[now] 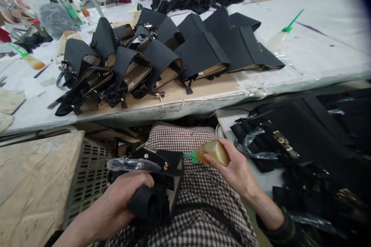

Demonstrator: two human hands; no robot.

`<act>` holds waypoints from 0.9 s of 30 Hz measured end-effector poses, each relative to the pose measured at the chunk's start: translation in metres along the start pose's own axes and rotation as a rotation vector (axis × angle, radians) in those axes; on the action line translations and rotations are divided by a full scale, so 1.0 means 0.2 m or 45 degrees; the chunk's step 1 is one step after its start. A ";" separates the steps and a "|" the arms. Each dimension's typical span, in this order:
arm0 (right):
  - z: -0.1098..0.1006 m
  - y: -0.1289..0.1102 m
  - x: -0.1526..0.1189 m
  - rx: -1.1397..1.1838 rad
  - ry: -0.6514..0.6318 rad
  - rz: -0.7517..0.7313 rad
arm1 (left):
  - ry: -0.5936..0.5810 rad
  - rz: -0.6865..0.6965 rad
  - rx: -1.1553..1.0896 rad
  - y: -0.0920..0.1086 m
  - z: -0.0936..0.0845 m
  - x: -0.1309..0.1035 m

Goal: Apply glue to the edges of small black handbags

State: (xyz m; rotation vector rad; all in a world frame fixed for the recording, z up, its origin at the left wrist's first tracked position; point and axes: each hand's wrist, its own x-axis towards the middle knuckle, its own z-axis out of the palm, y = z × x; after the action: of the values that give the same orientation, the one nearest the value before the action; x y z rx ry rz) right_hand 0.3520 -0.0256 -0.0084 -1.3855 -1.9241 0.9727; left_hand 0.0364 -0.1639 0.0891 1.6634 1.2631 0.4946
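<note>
"Below the tabletop's (174, 111) near edge, over our checked apron (179, 135), what did good handling ask of us?"

"Light, even pressure on the amber bottle (216, 152), we judged, its green nozzle (190, 156) low and the black bag (173, 159) firmly braced."

"And our hands?"

"Our left hand (124, 191) gripped the bag; our right hand (232, 166) was wrapped round the bottle. The nozzle pointed at the bag's side, between both hands, though we couldn't tell whether it touched. Other bags (203, 54) lay beyond, along that near edge."
</note>
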 end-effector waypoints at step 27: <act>-0.12 -0.10 -0.05 0.209 -0.044 0.382 | -0.028 -0.092 0.047 0.00 0.04 -0.04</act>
State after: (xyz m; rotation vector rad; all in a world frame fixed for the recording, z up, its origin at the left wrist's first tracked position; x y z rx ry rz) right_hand 0.3643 -0.0338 0.0210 -1.5967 -1.6461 1.2715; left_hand 0.0396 -0.1754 0.0868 1.6436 1.3183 0.4105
